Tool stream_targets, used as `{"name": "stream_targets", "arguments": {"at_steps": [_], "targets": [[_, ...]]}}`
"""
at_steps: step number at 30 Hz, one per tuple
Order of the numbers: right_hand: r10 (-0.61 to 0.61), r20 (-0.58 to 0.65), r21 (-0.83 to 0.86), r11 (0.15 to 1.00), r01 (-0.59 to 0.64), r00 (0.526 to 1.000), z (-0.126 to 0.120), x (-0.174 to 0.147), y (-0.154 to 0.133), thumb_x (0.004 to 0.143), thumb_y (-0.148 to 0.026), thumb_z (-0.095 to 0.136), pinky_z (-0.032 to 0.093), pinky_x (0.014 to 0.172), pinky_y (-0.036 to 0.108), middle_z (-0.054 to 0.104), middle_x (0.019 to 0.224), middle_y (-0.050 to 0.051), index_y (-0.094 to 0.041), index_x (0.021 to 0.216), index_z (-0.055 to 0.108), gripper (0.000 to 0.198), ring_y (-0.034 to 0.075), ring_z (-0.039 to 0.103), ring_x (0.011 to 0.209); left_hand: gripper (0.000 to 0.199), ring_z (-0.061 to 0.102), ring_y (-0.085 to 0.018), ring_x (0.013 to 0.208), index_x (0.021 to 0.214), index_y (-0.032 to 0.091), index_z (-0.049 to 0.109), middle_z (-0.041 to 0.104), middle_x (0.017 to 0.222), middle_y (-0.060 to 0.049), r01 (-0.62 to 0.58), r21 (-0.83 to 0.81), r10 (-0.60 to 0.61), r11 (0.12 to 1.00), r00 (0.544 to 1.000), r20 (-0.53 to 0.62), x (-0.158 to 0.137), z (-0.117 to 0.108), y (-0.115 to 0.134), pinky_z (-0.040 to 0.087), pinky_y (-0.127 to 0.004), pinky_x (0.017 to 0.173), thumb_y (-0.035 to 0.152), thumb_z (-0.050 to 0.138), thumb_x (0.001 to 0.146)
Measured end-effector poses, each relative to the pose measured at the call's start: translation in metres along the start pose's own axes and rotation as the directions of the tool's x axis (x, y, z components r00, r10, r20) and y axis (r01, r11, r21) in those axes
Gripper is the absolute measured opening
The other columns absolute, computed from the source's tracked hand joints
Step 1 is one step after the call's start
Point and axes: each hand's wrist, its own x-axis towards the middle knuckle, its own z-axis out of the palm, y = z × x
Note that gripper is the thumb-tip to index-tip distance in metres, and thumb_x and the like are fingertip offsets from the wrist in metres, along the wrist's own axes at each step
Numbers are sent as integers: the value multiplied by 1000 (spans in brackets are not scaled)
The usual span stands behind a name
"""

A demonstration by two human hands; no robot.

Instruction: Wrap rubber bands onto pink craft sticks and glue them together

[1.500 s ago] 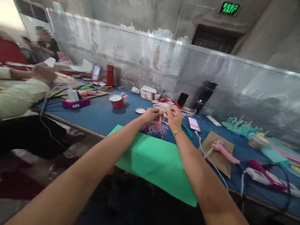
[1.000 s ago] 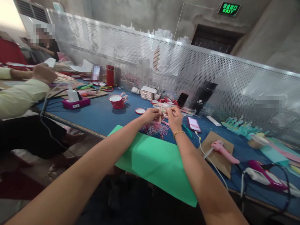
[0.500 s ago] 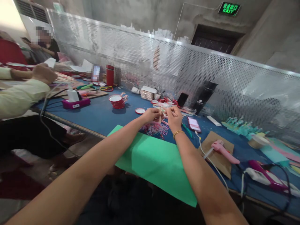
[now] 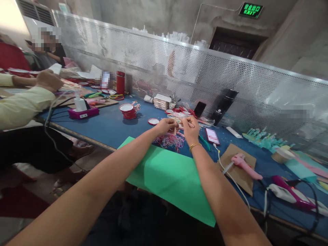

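Observation:
My left hand (image 4: 166, 126) pinches a thin, pale flat stick (image 4: 175, 127), held upright over the table. Close on its right, my right hand (image 4: 190, 127) has its fingers pressed together near the stick; whatever they grip is too small to make out. Just below both hands lies a loose pile of pink, blue and purple cords (image 4: 169, 141). A green sheet (image 4: 169, 177) spreads beneath my forearms and hangs over the table's front edge.
Right of my arm, a pink glue gun (image 4: 245, 166) rests on cardboard (image 4: 249, 179), its cable trailing. Left stand stacked red-rimmed tins (image 4: 128, 112) and a purple power strip (image 4: 83, 113). A perforated metal screen (image 4: 143, 65) runs behind. A co-worker's hand (image 4: 48, 80) is at far left.
My hands and the stick stay almost in place. In the background at far left, a seated person has shifted slightly.

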Motion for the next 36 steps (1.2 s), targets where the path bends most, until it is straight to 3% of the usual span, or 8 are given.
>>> {"name": "stream_targets", "arguments": {"at_steps": [4,11,18,25,32,36], "targets": [[49,65,58,997,-53,997,3,-1,-1,82,-41,54,48,64,28,64,68,-1,-22,71,55,22,16,59,64,40,63,-13,64,76,12,62,67,69,-3,-3,-11,3,1000,1000,7,1,1,-1,52,-29,68,46,77,61],[2,-9,-26,1000,-2,1000,-1,1,1,82,-42,54,46,67,27,62,66,-1,-21,68,55,25,15,57,64,36,64,-15,70,78,12,62,67,71,-3,3,4,-3,1000,1000,1,1,-1,0,52,-32,73,43,76,65],[46,66,56,997,-50,997,3,-1,-4,82,-39,54,46,59,26,63,64,-1,-21,69,54,22,15,57,60,40,62,-13,65,75,11,60,66,71,-3,5,-13,-5,1000,1000,21,-3,2,3,51,-28,67,44,78,61],[22,11,12,1000,-22,1000,1,1,5,82,-42,53,48,68,28,63,68,-1,-21,70,55,24,16,59,69,37,63,-13,68,78,12,62,67,71,-3,12,3,-12,1000,1000,3,0,-1,1,52,-30,71,43,76,65],[57,79,82,995,-64,995,4,-2,-6,81,-42,55,47,57,26,64,65,-1,-22,70,54,23,15,58,59,41,62,-13,64,71,12,59,65,67,-3,-7,-6,7,1000,1000,19,-2,1,2,53,-28,67,47,77,61],[40,71,59,997,-44,997,3,-1,0,82,-42,55,48,61,27,64,66,-1,-22,70,54,23,15,60,63,42,62,-12,62,71,12,59,66,68,-3,4,-19,-3,1000,1000,28,-1,1,2,52,-27,65,47,79,59]]}}
